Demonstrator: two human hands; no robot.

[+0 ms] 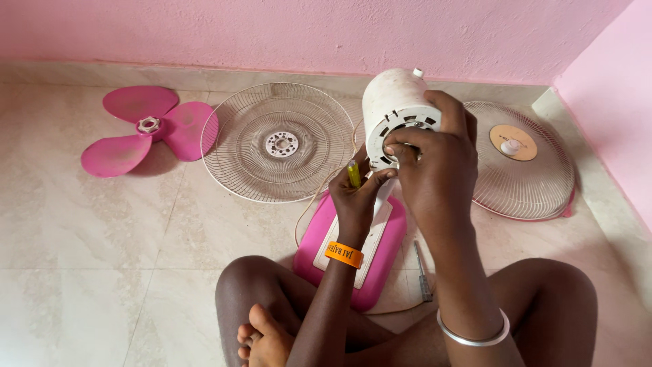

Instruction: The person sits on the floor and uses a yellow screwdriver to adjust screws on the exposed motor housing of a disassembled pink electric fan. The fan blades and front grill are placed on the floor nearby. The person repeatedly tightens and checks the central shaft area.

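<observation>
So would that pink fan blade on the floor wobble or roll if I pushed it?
The pink fan blade probably slides rather than rolls, since it lies flat on the tiled floor. It looks like thin plastic, so likely light and slightly bendy. Its curved blades might rock a little.

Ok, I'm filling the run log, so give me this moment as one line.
left hand: holds yellow-handled screwdriver | right hand: grips white plastic fan motor housing | below: pink fan base

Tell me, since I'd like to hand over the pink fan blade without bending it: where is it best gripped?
Grip the pink fan blade at its white central hub, coming from straight above. It lies flat on the floor tiles with the hub raised and facing up; the three thin blades probably flex, so the hub seems the firmest hold.
</observation>
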